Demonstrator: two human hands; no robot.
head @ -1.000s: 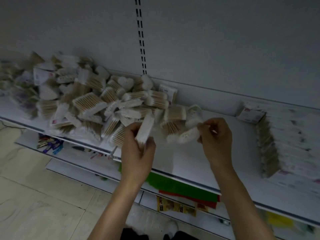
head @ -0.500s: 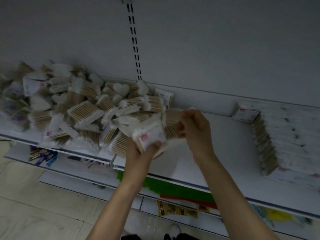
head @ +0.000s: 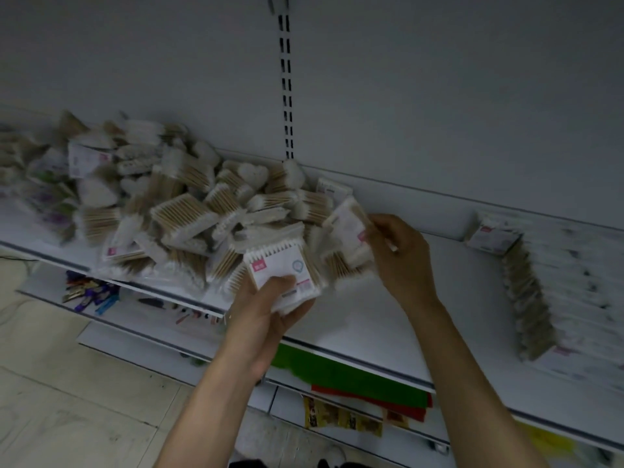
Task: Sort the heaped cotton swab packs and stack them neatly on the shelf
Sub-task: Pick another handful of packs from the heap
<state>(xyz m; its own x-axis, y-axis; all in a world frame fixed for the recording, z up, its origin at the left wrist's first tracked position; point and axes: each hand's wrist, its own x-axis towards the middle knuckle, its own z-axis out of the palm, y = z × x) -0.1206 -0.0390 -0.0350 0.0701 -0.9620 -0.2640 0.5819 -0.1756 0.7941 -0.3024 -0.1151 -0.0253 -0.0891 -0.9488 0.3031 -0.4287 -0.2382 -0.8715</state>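
Head view puts the main risk at the front edge of the white metal shelf (head: pixel 371 319). The loose heap of clear-wrapped cotton swab packs with wooden sticks (head: pixel 169 211) spreads right up to that edge on the left half. The right hand (head: pixel 401 261) has its fingers (head: pixel 381 228) closed in a pinch on the near side of one white-labelled swab pack (head: pixel 347 224) at the heap's right flank. Packs leaning on it could, I judge, slide forward and drop onto the lower shelves or the floor when it is pulled free. Blur hides exactly how much of the pack sits between thumb and fingertips, so that hold may be shallow. The left hand (head: pixel 266 312) grips a small bundle of swab packs faced with a white card bearing a pink mark (head: pixel 280 268). Its thumb lies across the lower label and its fingers (head: pixel 297 314) curl beneath. The bundle hangs above the front edge, just before the heap. Slick film probably lets such a bundle fan apart if another pack is pushed in carelessly. The neat leaning row of sorted packs (head: pixel 533 298) stands at the shelf's right end, well apart from both hands.
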